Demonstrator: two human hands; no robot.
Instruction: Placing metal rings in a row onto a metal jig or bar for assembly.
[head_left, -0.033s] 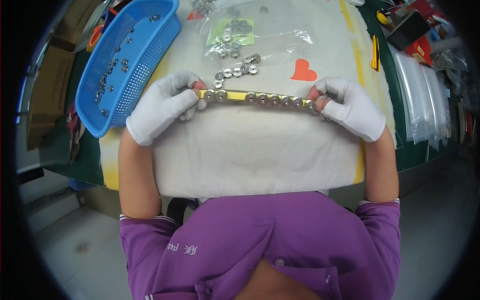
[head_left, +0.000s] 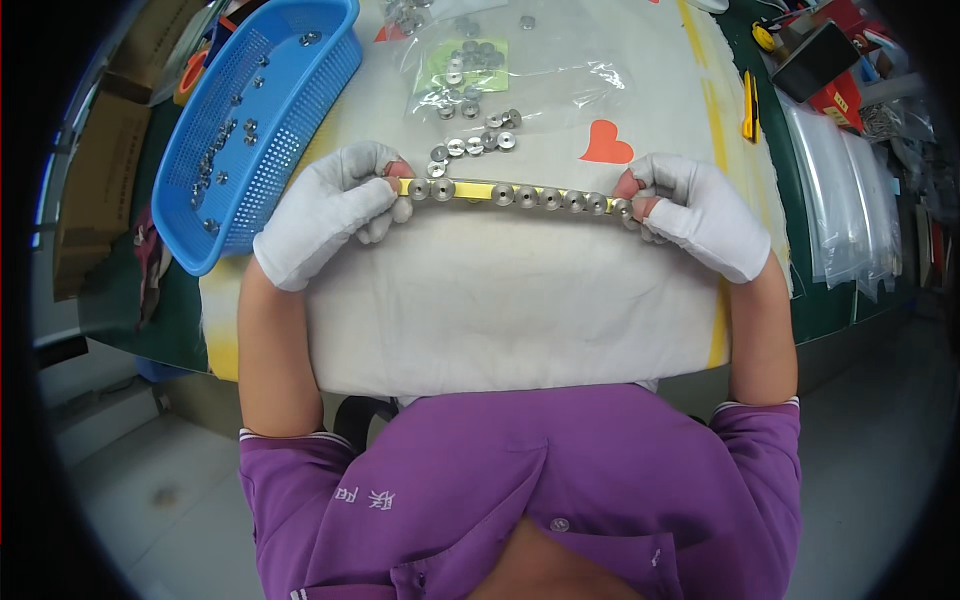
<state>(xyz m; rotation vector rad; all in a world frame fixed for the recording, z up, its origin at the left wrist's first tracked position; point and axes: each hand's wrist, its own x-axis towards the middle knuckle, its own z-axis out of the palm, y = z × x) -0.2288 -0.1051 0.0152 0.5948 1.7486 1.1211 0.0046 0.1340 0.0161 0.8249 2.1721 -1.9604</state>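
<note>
Between my two hands a narrow yellow strip (head_left: 474,190) is held level above the white cloth, with several round metal parts (head_left: 550,199) along its front. A bare stretch of yellow shows left of its middle. My left hand (head_left: 335,205), in a white glove with bare fingertips, pinches the left end. The right end is pinched by my right hand (head_left: 698,212), gloved the same way. Just beyond the strip, several loose metal parts (head_left: 457,147) lie on the cloth, the closest almost touching it. More metal parts sit under or in a clear plastic bag (head_left: 570,75).
A blue perforated basket (head_left: 290,118) with several metal parts stands at the left. White cloth (head_left: 520,320) covers the table, with a red heart (head_left: 606,142) on it. At the right are a yellow cutter knife (head_left: 750,105), clear plastic bags (head_left: 845,200) and a dark box (head_left: 818,60).
</note>
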